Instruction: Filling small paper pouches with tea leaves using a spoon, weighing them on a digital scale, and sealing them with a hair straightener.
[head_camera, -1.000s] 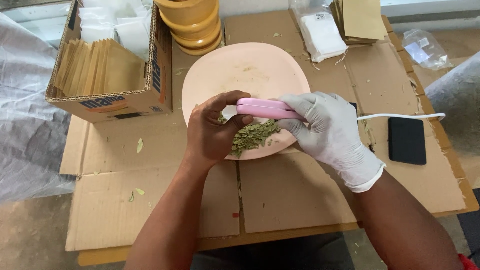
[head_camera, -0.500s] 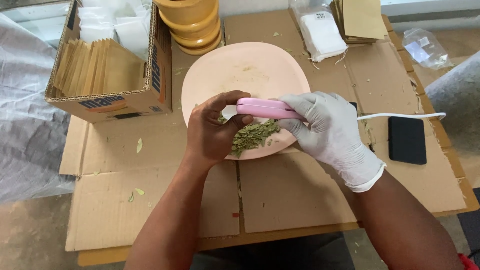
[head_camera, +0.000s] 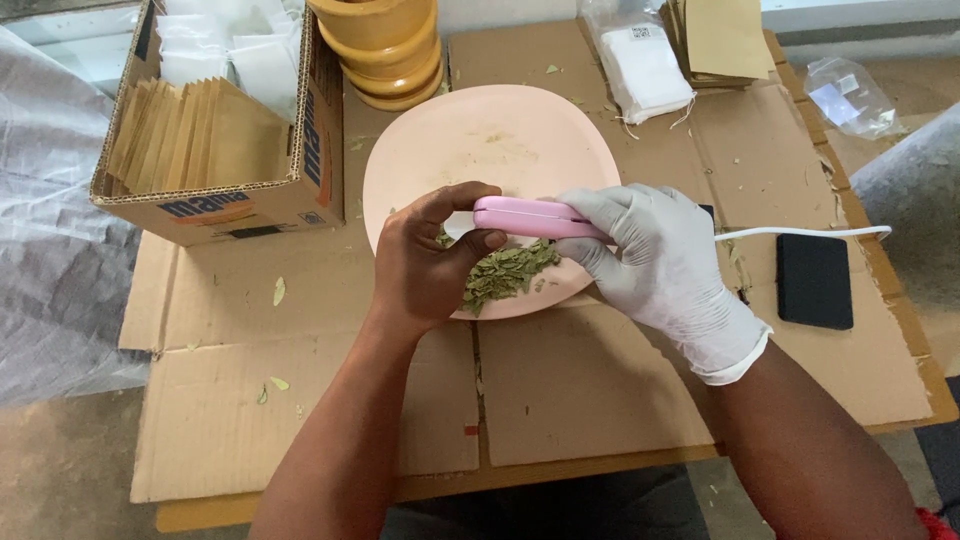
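Both hands (head_camera: 430, 265) clasp pink sealer (head_camera: 535, 217); small white pouch (head_camera: 458, 226) pinched at tip.

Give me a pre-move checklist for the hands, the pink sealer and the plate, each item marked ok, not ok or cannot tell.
1. Right hand, gloved, grips the pink sealer: ok.
2. Left hand, bare, pinches a small white sachet at the sealer's tip: ok.
3. Sachet edge between the sealer's halves: cannot tell.
4. Dried leaves lie on the pink plate: ok.
5. White cord lies free across the cardboard: ok.
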